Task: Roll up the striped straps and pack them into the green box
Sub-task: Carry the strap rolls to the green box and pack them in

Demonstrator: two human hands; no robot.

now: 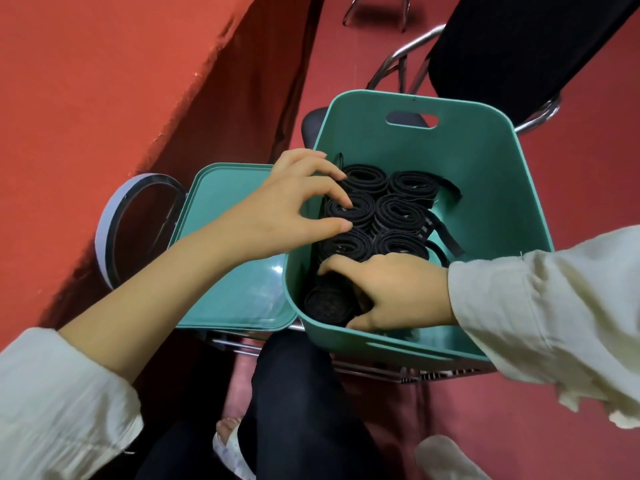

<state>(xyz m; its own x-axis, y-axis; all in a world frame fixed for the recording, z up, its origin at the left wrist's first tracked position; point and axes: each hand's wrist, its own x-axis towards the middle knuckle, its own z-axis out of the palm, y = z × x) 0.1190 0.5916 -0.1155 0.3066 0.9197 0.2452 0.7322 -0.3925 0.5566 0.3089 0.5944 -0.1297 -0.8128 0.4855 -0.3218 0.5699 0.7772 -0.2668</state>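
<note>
Green plastic: the box (485, 174) is standing open, its lid (235, 209) lying flat just left of it. Head view only.

Black rolls (401, 213) are covering the box floor in two columns, spiral faces up, so their axes are standing roughly upright. A few loose tails (448, 242) are trailing off to the right of them. No stripes are showing; the straps are reading plain black.

Right grip (391, 292) is sitting low inside the box by the near wall, clasping the near roll (327, 304), with the thumb on the near side and the fingers wrapping over the far side. This roll is lying in the near left corner, just beside the left wall. Its spiral face is tilting toward the near wall, not straight up.

Left grip (287, 209) is hanging over the left rim with fingers arching. The index and thumb tips are touching the left roll of the middle row. Pinching or only steadying: cannot tell.

Judgement: the step in hand is seating the near roll in line with the left column. It is lying directly under the right grip, nearer the body than the packed rows, so the right is the working side. The move is calling for tipping the axis upright and pressing the roll away, against the row ahead. Risk: a tail springing loose.
</note>
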